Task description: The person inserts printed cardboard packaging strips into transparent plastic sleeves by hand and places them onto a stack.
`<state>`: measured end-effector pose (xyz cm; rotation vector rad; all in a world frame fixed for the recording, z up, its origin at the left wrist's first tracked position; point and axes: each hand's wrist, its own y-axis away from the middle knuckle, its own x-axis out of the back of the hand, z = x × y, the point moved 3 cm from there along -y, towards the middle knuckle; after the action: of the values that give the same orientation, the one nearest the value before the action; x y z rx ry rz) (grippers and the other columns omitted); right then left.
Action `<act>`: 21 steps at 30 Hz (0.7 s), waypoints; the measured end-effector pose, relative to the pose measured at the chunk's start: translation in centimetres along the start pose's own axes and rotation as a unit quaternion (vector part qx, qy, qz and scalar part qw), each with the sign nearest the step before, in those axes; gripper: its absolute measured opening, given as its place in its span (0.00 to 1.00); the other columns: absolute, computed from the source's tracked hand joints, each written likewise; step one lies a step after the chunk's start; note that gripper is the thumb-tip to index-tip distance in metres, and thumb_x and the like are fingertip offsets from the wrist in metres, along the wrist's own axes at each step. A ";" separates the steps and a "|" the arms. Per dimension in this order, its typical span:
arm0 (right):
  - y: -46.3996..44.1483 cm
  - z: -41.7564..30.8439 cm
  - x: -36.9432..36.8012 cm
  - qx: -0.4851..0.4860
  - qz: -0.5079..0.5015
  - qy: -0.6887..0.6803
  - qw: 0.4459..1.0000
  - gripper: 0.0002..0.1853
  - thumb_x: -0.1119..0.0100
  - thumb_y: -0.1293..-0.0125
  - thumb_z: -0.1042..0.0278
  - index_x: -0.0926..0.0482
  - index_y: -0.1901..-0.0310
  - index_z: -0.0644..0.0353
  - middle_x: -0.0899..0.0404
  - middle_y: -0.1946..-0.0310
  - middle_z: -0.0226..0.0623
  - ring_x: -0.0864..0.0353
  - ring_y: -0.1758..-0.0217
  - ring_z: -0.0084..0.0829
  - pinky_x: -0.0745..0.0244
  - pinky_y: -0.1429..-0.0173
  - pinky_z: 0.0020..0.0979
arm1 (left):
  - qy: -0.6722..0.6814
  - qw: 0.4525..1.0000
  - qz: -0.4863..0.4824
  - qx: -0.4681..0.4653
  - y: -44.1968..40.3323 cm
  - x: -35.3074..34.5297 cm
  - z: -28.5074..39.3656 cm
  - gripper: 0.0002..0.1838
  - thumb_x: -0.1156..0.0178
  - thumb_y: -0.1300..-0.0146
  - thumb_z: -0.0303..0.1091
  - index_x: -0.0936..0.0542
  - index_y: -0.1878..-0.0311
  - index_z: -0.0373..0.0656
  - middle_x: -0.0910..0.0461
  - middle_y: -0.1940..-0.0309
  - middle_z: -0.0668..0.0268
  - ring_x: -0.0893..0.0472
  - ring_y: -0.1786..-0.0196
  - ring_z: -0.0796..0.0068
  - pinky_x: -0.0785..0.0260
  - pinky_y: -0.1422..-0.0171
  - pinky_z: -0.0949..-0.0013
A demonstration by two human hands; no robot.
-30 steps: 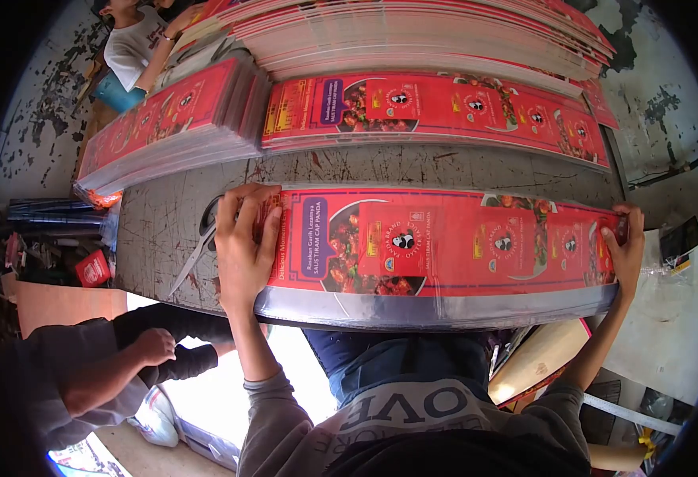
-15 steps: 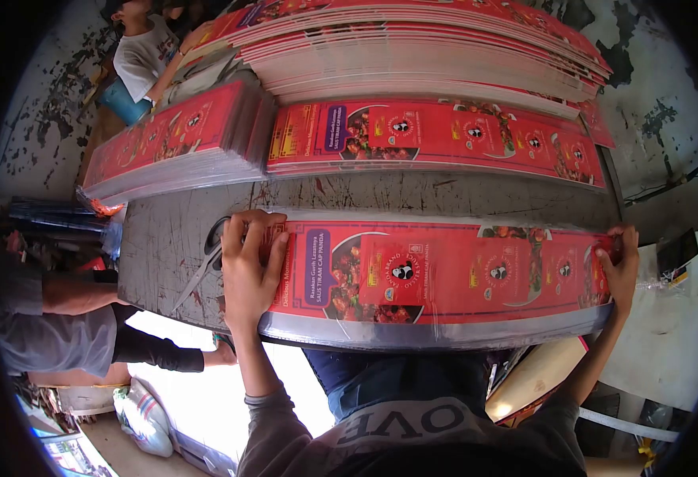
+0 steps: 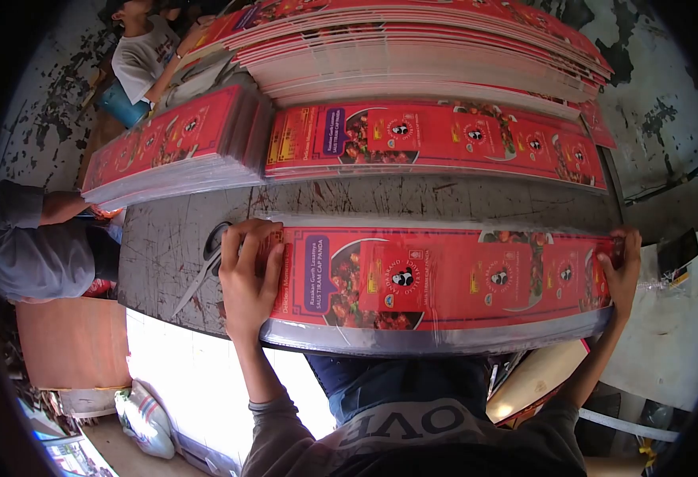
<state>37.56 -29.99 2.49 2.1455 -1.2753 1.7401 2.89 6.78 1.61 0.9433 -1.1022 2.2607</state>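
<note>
A long stack of red printed sheets (image 3: 452,274) in clear plastic lies along the near edge of the grey table. Food pictures and a panda logo show on its top sheet. Around its left end my left hand (image 3: 247,274) is closed, with the fingers bent over the far corner and the thumb on the print. My right hand (image 3: 624,270) grips the opposite end, its fingers curled at the far corner and its thumb on top. Just left of my left hand lies a pair of scissors (image 3: 204,274), its handle partly hidden behind the fingers.
Across the scratched table (image 3: 444,195) stand another wrapped stack (image 3: 436,135), an angled stack (image 3: 166,139) on the left and a tall pile of sheets (image 3: 428,60) behind. One person (image 3: 138,63) is at the far left; another, in a grey sleeve (image 3: 39,246), is beside the table.
The grey-sleeved person at the left has moved up alongside the table, and their leg no longer shows below. My hands and the stack stay almost in place.
</note>
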 end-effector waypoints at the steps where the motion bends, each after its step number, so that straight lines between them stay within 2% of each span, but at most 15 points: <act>1: 0.0 -0.1 0.0 0.000 0.000 0.000 1.000 0.23 0.37 0.51 0.58 0.32 0.58 0.65 0.36 0.64 0.38 0.35 0.57 0.35 0.39 0.52 0.30 | 0.000 1.000 0.000 0.000 0.0 0.0 0.1 0.11 0.42 0.47 0.24 0.23 0.58 0.40 0.27 0.60 0.59 0.25 0.58 0.59 0.30 0.55 0.62; 3: 0.1 -0.2 0.0 -0.005 0.014 -0.014 1.000 0.25 0.35 0.52 0.55 0.31 0.59 0.65 0.35 0.63 0.38 0.34 0.57 0.36 0.37 0.53 0.31 | -0.008 1.000 0.005 -0.007 0.0 0.1 0.3 0.10 0.46 0.45 0.23 0.23 0.58 0.39 0.27 0.61 0.59 0.23 0.59 0.60 0.31 0.56 0.63; 10: 0.1 -0.2 0.0 0.004 0.018 0.000 1.000 0.25 0.34 0.53 0.56 0.31 0.60 0.66 0.36 0.64 0.38 0.34 0.58 0.36 0.35 0.55 0.31 | -0.017 1.000 0.004 -0.011 -0.1 0.0 0.2 0.11 0.44 0.47 0.22 0.23 0.58 0.38 0.27 0.61 0.59 0.23 0.60 0.61 0.31 0.57 0.63; 18: 0.2 0.0 0.1 -0.008 0.027 -0.014 1.000 0.15 0.41 0.49 0.70 0.32 0.61 0.64 0.38 0.67 0.37 0.36 0.62 0.33 0.38 0.59 0.28 | 0.063 0.997 -0.032 0.008 -0.6 0.1 -0.2 0.09 0.40 0.49 0.22 0.27 0.64 0.36 0.29 0.62 0.59 0.26 0.61 0.62 0.33 0.60 0.66; 21: 0.1 -0.4 0.1 -0.012 0.024 -0.018 0.999 0.13 0.42 0.48 0.71 0.34 0.62 0.63 0.39 0.68 0.36 0.38 0.64 0.31 0.39 0.61 0.28 | 0.082 0.996 -0.032 0.006 -0.7 0.0 -0.3 0.09 0.40 0.49 0.21 0.28 0.64 0.37 0.29 0.63 0.60 0.26 0.62 0.63 0.34 0.59 0.66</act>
<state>37.23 -29.88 2.69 2.1602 -1.3587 1.7029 3.22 7.43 1.77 0.7699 -0.9744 2.2497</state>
